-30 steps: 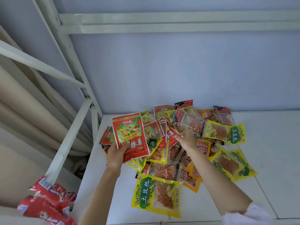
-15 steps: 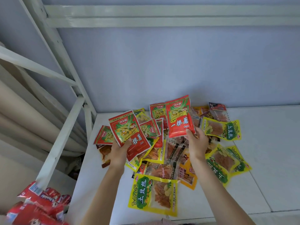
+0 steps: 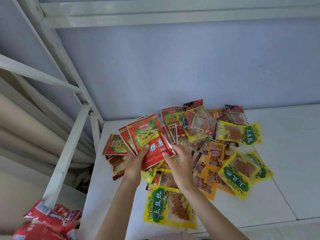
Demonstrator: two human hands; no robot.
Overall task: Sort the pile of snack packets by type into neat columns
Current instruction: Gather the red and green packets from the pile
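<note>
The white table (image 3: 259, 196), smooth and matte, is carrying the whole pile of snack packets (image 3: 207, 153), which is sprawling across its middle and far side against a pale blue wall (image 3: 173, 66). No columns are showing yet, so the sorting looks barely begun.

Largest are the yellow-and-green packets (image 3: 168, 207), flat glossy rectangles with clear windows; one is lying nearest at 6 o'clock of the pile, others at 3 o'clock. They are probably feeling light, floppy and slick, so pinching a sealed edge should be serving better than pressing the face.

The red packets (image 3: 150, 139) at 10 o'clock are being gathered into a fanned stack. The left hand (image 3: 133, 163) is gripping that stack from below, thumb across the front. The right hand (image 3: 180, 165) is pinching the lower right corner of the front packet. Such foil sheets are likely sliding over one another, so squaring the edges is calling for a firm hold.

Smaller orange packets (image 3: 216, 153) and dark-topped clear ones (image 3: 233, 115) are lying crumpled between 12 and 4 o'clock.

A white metal frame (image 3: 69, 135) is standing at 9 o'clock.
</note>
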